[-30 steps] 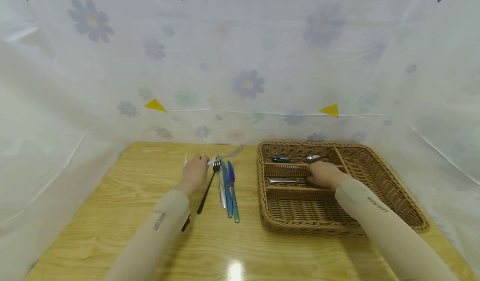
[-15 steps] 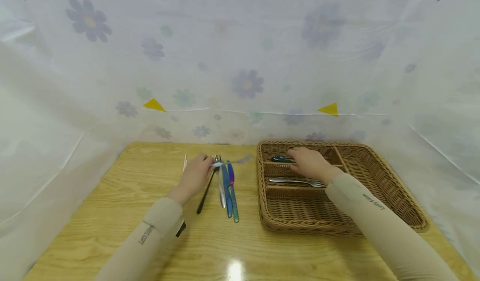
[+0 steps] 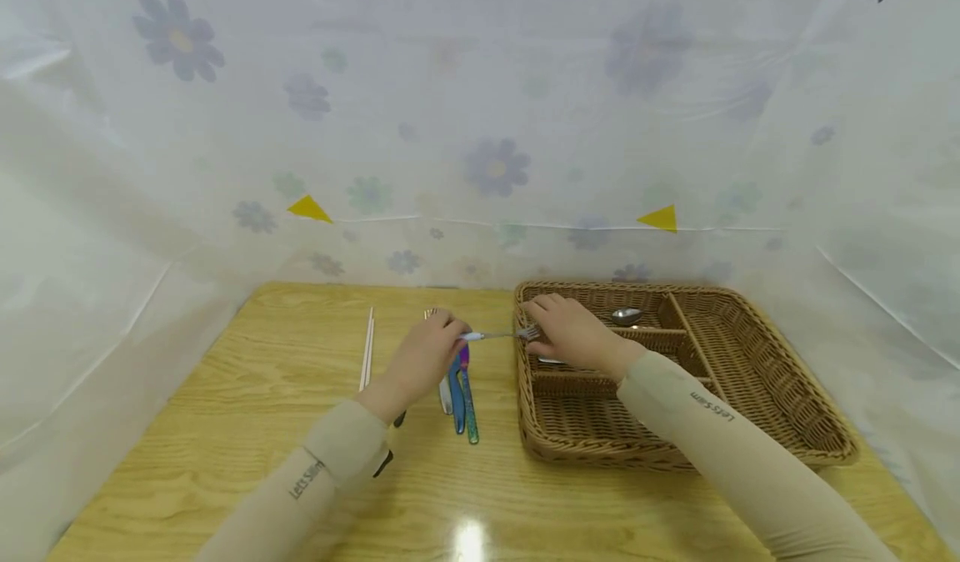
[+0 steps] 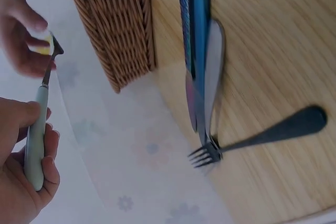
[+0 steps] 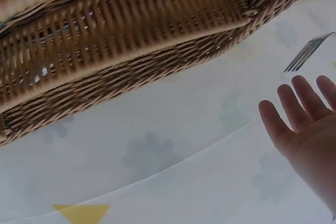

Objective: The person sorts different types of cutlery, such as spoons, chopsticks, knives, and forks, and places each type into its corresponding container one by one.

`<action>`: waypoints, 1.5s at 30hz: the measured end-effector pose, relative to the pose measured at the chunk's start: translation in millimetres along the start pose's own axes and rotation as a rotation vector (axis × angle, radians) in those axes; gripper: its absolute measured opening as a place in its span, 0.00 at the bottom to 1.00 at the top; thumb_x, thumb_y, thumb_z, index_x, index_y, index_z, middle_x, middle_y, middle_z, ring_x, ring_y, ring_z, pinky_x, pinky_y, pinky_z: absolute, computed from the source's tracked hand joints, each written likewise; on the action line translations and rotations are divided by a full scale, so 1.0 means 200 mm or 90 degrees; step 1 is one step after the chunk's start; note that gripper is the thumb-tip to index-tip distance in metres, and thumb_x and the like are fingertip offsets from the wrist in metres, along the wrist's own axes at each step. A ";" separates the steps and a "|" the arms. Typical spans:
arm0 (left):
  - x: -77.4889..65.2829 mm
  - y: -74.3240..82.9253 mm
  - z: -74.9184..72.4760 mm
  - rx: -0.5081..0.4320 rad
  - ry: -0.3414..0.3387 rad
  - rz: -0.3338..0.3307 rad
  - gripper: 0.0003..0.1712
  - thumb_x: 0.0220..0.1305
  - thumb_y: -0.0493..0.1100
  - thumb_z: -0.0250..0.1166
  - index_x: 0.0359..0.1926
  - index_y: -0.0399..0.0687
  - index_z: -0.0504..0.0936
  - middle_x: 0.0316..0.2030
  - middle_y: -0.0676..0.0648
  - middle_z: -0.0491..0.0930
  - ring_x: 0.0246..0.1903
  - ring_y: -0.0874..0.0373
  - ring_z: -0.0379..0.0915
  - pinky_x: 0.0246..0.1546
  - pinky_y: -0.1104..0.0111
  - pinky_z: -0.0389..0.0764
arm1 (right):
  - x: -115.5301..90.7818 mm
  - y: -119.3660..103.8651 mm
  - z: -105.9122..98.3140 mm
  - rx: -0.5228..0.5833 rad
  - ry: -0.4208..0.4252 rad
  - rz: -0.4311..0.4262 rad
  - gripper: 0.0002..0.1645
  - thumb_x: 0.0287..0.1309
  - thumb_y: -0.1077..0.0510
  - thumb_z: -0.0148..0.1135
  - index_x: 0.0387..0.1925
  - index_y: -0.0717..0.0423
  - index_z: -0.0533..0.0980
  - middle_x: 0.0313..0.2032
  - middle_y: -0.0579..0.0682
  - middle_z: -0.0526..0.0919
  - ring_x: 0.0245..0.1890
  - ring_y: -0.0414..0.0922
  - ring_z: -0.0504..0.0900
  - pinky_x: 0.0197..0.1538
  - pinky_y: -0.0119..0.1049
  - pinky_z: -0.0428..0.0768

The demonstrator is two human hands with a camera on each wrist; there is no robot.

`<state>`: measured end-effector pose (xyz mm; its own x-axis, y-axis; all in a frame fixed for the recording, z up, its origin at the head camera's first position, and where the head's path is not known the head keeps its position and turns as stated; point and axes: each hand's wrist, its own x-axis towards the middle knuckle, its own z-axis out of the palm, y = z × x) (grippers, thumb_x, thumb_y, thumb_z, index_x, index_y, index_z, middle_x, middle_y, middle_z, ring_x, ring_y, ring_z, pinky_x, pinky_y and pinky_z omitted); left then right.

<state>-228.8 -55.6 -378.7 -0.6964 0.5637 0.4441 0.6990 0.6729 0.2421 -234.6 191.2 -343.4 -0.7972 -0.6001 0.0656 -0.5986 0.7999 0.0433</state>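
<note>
My left hand [image 3: 420, 360] grips a fork [image 4: 38, 135] by its pale handle. The fork points right, its tines level with the wicker basket's left rim. My right hand [image 3: 576, 337] is over the basket's left part, fingertips close to those tines. Its fingers [image 5: 302, 103] are extended in the right wrist view, with the fork head just beyond them. Below my left hand lie a blue knife [image 4: 199, 30], a rainbow-coloured knife [image 3: 469, 399], a silver utensil [image 4: 214, 61] and a black fork [image 4: 283, 130], partly hidden in the head view.
The wicker basket [image 3: 600, 452] fills the table's right side, divided into compartments. A spoon [image 3: 626, 317] lies in its back compartment. A pair of chopsticks [image 3: 367, 349] lies left on the wooden table [image 3: 247, 395]. Flowered sheeting [image 3: 420, 112] hangs behind and at both sides.
My right hand has left the fork in the basket's middle compartment, passed over the back one and moved left. My left hand has carried its fork rightward, uncovering the chopsticks.
</note>
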 end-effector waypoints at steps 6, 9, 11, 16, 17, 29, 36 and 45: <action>0.02 0.05 0.02 -0.005 -0.015 0.012 0.07 0.65 0.37 0.58 0.43 0.42 0.78 0.34 0.47 0.75 0.28 0.62 0.68 0.28 0.72 0.73 | 0.01 -0.04 0.01 0.026 -0.008 -0.025 0.20 0.60 0.55 0.60 0.53 0.55 0.71 0.42 0.51 0.78 0.37 0.44 0.78 0.38 0.36 0.78; 0.03 0.06 0.03 -0.012 -0.027 -0.001 0.08 0.65 0.38 0.58 0.44 0.42 0.79 0.35 0.47 0.75 0.29 0.62 0.69 0.29 0.72 0.74 | 0.02 -0.05 0.02 0.035 -0.034 -0.010 0.13 0.60 0.57 0.59 0.47 0.53 0.75 0.38 0.48 0.79 0.35 0.42 0.78 0.34 0.33 0.78; 0.03 0.07 0.03 -0.013 -0.031 -0.004 0.08 0.66 0.39 0.58 0.44 0.43 0.79 0.36 0.47 0.76 0.30 0.61 0.70 0.31 0.71 0.74 | 0.02 -0.05 0.02 0.048 -0.048 0.005 0.10 0.61 0.57 0.58 0.44 0.52 0.77 0.37 0.47 0.80 0.35 0.42 0.79 0.35 0.33 0.78; 0.03 0.07 0.03 -0.026 -0.037 -0.008 0.09 0.65 0.40 0.58 0.45 0.44 0.79 0.37 0.48 0.77 0.30 0.61 0.71 0.31 0.70 0.74 | 0.02 -0.06 0.01 0.065 -0.060 0.024 0.10 0.60 0.58 0.59 0.42 0.53 0.79 0.35 0.46 0.80 0.34 0.41 0.79 0.35 0.33 0.78; 0.03 0.07 0.03 -0.028 -0.039 -0.012 0.09 0.65 0.40 0.58 0.45 0.44 0.79 0.37 0.48 0.76 0.30 0.61 0.70 0.31 0.70 0.74 | 0.02 -0.06 0.01 0.064 -0.060 0.025 0.10 0.60 0.58 0.59 0.42 0.53 0.79 0.35 0.46 0.80 0.34 0.41 0.79 0.35 0.33 0.78; -0.07 -0.11 0.03 0.004 -0.122 -0.153 0.12 0.60 0.37 0.62 0.45 0.38 0.78 0.36 0.43 0.78 0.33 0.53 0.76 0.33 0.63 0.79 | -0.09 0.07 0.01 0.066 -0.058 0.065 0.10 0.59 0.60 0.60 0.42 0.55 0.80 0.36 0.49 0.81 0.36 0.44 0.80 0.38 0.38 0.79; -0.12 -0.20 0.05 0.008 -0.230 -0.289 0.10 0.60 0.41 0.61 0.38 0.37 0.78 0.34 0.42 0.81 0.33 0.50 0.77 0.35 0.58 0.78 | -0.17 0.20 0.05 0.106 -0.106 0.081 0.08 0.59 0.63 0.58 0.40 0.58 0.80 0.36 0.51 0.83 0.35 0.45 0.81 0.38 0.39 0.80; -0.15 -0.23 0.07 0.016 -0.302 -0.370 0.10 0.62 0.44 0.60 0.29 0.40 0.76 0.26 0.47 0.77 0.24 0.57 0.69 0.24 0.65 0.73 | -0.24 0.34 0.09 0.135 -0.157 0.111 0.08 0.59 0.65 0.57 0.39 0.60 0.81 0.34 0.53 0.84 0.32 0.44 0.82 0.37 0.39 0.81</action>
<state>-241.6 -96.8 -415.5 -0.9516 0.2561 -0.1700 0.1971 0.9327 0.3022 -237.5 274.5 -361.7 -0.8680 -0.4588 -0.1898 -0.4346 0.8870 -0.1563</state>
